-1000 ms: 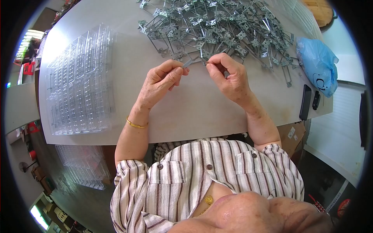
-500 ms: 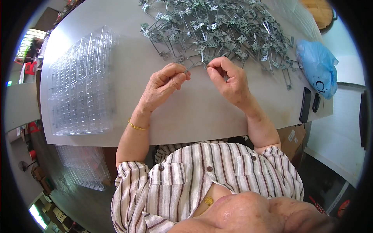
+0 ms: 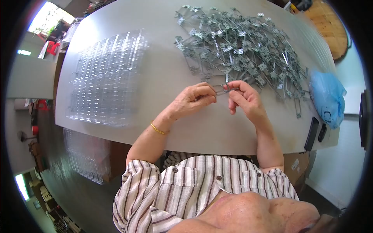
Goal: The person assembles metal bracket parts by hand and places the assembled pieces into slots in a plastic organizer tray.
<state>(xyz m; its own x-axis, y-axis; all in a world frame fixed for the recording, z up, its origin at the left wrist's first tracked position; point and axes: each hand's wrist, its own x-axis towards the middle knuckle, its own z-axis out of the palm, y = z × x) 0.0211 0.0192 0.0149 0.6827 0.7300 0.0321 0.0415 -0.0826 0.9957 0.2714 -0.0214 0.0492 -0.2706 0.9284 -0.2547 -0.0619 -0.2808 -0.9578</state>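
Observation:
Near the middle of the table, my left hand (image 3: pixel 194 99) pinches one end of a thin metal wire piece (image 3: pixel 220 93). My right hand (image 3: pixel 246 100) is closed on the other end of the metal, its thumb and index finger together. The two hands are a short gap apart, with the metal spanning it. Just beyond them lies a large tangled pile of metal wire brackets (image 3: pixel 241 46) with small flat plates. The fingers partly hide the shape of the held piece.
Clear plastic trays (image 3: pixel 105 81) lie at the left of the table (image 3: pixel 186 136), with more trays (image 3: pixel 87 151) below its edge. On the right are a blue plastic bag (image 3: pixel 327 99), a black phone (image 3: pixel 311 134) and a small black object (image 3: pixel 322 133). A round wooden board (image 3: pixel 328 29) is at the upper right.
The view has turned, so the table contents appear shifted right and down. My hands stay near the pile's front edge; the left fingers now point more to the right, still gripping metal.

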